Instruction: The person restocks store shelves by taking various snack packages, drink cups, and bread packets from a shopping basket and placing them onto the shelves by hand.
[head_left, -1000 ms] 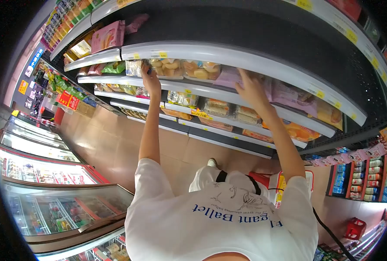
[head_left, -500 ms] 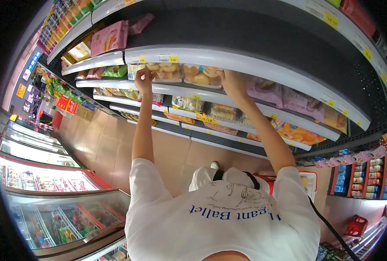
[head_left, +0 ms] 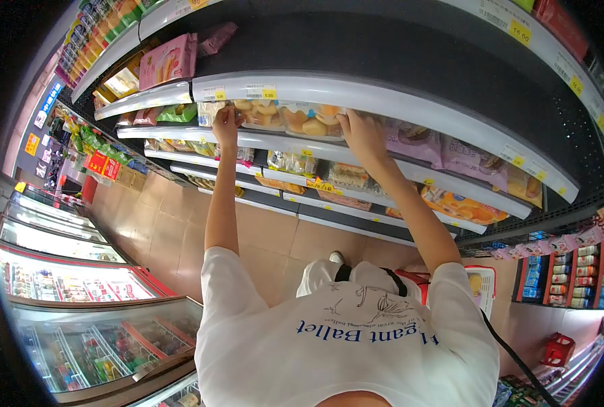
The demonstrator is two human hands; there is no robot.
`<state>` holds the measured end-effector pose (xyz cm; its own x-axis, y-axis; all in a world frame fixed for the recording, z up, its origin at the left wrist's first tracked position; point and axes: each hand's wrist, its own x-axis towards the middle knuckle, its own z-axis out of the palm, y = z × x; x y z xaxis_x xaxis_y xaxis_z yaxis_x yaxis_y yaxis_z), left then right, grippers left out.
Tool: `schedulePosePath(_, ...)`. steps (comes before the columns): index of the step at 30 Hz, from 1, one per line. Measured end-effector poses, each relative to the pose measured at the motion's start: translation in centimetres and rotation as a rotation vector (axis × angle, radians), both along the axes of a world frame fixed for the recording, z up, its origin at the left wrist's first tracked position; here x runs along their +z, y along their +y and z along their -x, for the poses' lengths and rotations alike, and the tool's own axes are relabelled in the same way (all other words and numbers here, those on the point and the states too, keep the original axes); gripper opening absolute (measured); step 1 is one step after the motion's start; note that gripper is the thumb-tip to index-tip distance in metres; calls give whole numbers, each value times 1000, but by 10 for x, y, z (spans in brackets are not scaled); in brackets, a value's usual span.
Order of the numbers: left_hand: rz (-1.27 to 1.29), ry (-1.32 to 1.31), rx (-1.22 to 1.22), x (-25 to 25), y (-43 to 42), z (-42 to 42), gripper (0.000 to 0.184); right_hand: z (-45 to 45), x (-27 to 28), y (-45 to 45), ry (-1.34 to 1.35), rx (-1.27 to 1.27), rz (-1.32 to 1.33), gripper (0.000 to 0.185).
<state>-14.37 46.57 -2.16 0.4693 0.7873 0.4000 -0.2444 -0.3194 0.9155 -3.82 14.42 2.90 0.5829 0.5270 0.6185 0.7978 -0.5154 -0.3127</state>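
Two clear packs of round yellow buns, a left one and a right one, stand side by side on a shelf below a white price rail. My left hand touches the outer left edge of the left pack, fingers bent together. At the outer right edge of the right pack is my right hand, its fingers closed on that edge and partly hidden under the rail. Purple bread packs lie just right of it.
A pink pack lies on the shelf above. Lower shelves hold wrapped breads and an orange pack. Glass-topped freezers stand at left. A red and white basket is by my right side.
My right hand has moved left from the purple packs to the right bun pack and closed on its edge. My left hand has shifted slightly down and left. The view has moved a little.
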Motion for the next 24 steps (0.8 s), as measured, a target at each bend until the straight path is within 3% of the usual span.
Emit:
schedulePosePath(3,87,-187,70,1,-19,-2,15,-4,-5,-11,95,54,-20,29)
schedulePosePath(5,-16,-251,330,7,-54,0,18,-6,1,-32,152,75,-60,29)
schedulePosePath(7,-156,-265,397,0,-84,4,16,-2,24,-75,377,-61,205,30)
schedulePosePath(9,-396,-205,243,-9,-131,5,14,-9,15,-127,175,-13,-44,28)
schedulePosePath(11,-752,-76,-20,-4,-191,7,14,-23,-6,-190,48,-175,-164,23)
schedulePosePath(13,-969,-40,-365,17,-252,-4,18,-37,-9,-259,-113,-381,-204,21)
schedulePosePath(15,-1094,39,-526,41,-302,-21,31,-41,5,-311,-347,-574,-167,22)
schedulePosePath(17,-1147,101,-551,47,-339,-39,45,-61,-13,-361,-335,-672,-131,25)
schedulePosePath(19,-1208,137,-540,47,-368,-57,47,-86,-46,-393,-315,-768,-95,28)
schedulePosePath(21,-1274,174,-537,44,-386,-73,51,-101,-85,-416,-325,-474,42,36)
schedulePosePath(24,-1399,331,-451,34,-406,-94,61,-68,-72,-391,-289,-706,153,44)
